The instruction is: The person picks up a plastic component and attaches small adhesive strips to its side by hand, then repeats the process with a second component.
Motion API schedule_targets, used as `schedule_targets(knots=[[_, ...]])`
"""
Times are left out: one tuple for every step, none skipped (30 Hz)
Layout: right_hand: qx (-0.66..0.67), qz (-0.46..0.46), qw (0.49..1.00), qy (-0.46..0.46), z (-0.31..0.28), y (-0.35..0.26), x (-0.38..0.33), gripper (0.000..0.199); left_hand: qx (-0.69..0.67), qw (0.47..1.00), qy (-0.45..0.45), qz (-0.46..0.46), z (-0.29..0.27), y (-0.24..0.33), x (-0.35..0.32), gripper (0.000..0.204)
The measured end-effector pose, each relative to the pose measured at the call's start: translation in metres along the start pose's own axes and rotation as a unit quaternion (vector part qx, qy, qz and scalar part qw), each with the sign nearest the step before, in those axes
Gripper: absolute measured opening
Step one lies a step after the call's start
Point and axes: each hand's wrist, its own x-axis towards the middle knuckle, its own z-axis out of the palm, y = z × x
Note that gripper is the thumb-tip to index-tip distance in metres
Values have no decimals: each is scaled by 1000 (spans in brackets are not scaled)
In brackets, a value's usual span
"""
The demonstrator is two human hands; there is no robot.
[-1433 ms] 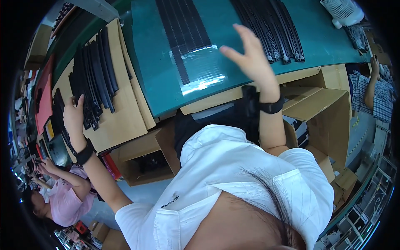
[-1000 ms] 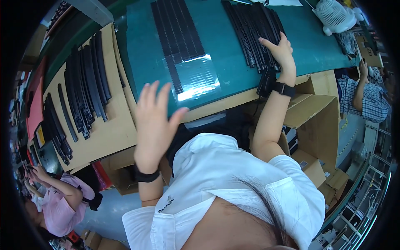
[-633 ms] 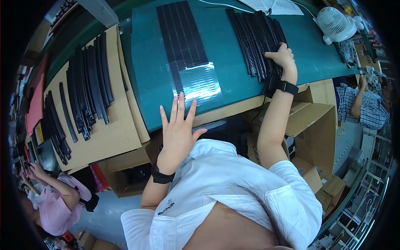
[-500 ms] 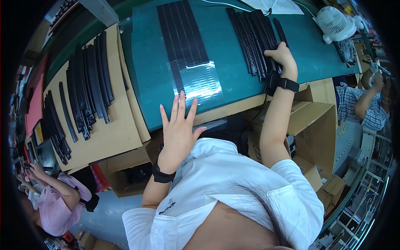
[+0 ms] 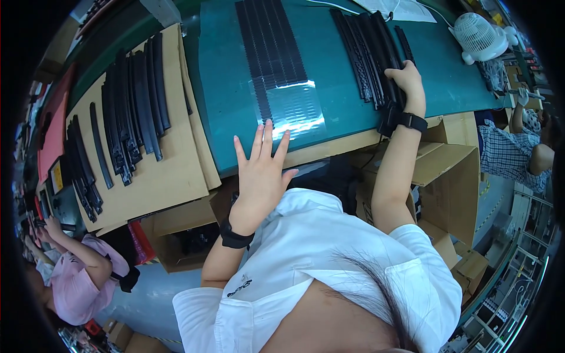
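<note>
My left hand [image 5: 259,173] is open, its fingers spread. The fingertips reach the lower end of a clear backing sheet [image 5: 303,109], whose upper part carries rows of narrow black adhesive-like strips [image 5: 273,47]. One strip runs further down than the others, toward these fingertips. On the right, my right hand [image 5: 410,87] is closed at the edge of a pile of long black plastic strips [image 5: 368,56]. Its thumb points left across the pile and its curled fingers are mostly hidden, around what looks like one black strip.
More black strips [image 5: 141,94] lie on a cardboard sheet [image 5: 182,159] at left. A white fan [image 5: 479,36] stands at the far right of the green mat [image 5: 229,106]. An open carton [image 5: 453,176] is below the table edge. Other people sit at both sides.
The whole view has shifted, so the table and both hands appear slightly further right and higher. Relative to the sheet and the pile, my hands have barely moved.
</note>
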Motion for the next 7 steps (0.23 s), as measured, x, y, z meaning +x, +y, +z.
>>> schedule_targets(knots=[[10,-10,1000,22,0,0,-1,72,2,1000,1,1,-1,-1,0,73],[20,-20,999,44,0,0,-2,72,4,1000,2,-2,-1,-2,0,73],[22,-23,999,43,0,0,-3,72,-28,999,17,-6,-2,-3,0,72],[27,-35,998,50,0,1,-5,72,-59,998,31,-10,-2,-4,0,71],[32,-47,997,57,-1,2,-7,72,-90,995,45,-14,-3,-5,1,70],[38,-60,996,63,0,1,-12,73,-87,995,45,-18,-5,-7,2,70],[41,-62,995,59,4,-1,-12,73,-163,985,59,-20,-10,-8,4,68]])
